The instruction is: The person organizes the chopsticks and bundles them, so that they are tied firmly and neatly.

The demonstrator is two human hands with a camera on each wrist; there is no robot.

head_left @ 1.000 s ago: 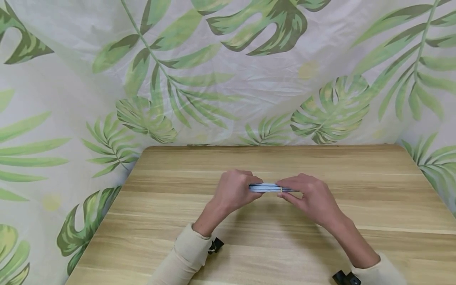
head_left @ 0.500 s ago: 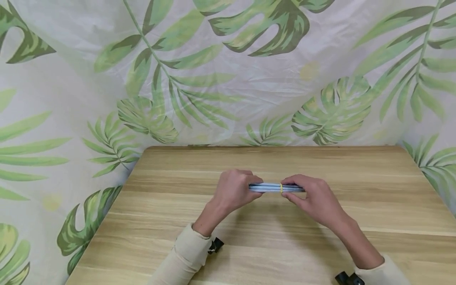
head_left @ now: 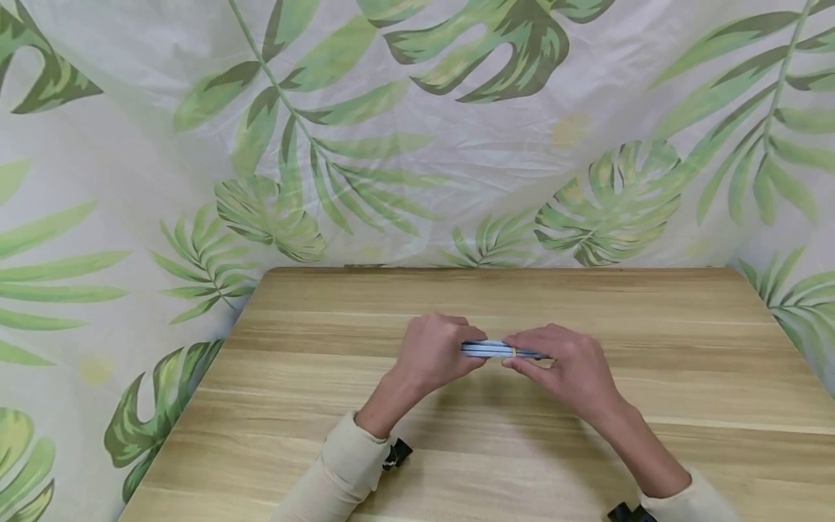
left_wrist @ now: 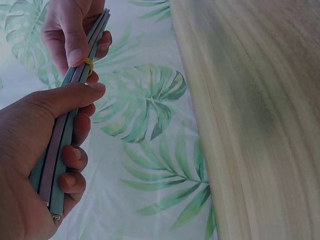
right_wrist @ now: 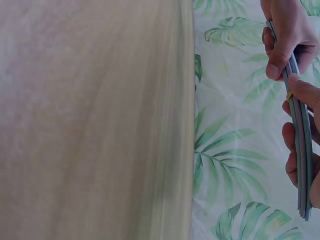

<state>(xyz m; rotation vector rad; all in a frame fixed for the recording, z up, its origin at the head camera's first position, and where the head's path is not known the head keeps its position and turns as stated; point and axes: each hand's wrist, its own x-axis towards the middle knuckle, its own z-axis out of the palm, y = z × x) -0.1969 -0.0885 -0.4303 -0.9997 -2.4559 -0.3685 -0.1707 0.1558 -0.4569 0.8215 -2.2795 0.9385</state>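
Observation:
A slim bundle of long, straight, narrow sticks [head_left: 479, 349] is held up level over the table between both hands. It looks light blue from the head, grey-green and mauve-grey in the left wrist view. A yellow rubber band [left_wrist: 89, 66] circles it. My left hand [head_left: 427, 355] grips the left part, thumb along one side and fingers curled round the other; some stick ends show below the palm in the left wrist view. My right hand [head_left: 567, 362] pinches the bundle at the band, with the thumb [right_wrist: 305, 92] close beside it and fingers curled behind.
A wood-grain table [head_left: 496, 464] lies under the hands. Behind and beside it hangs a pale cloth with green leaf prints [head_left: 365, 167]. Black wrist cameras [head_left: 398, 454] sit at both sleeve cuffs.
My right hand slid right along the bundle, uncovering the band, then came back left so its fingertips reach past the band again. The left hand keeps its grip, shifted slightly right and nearer.

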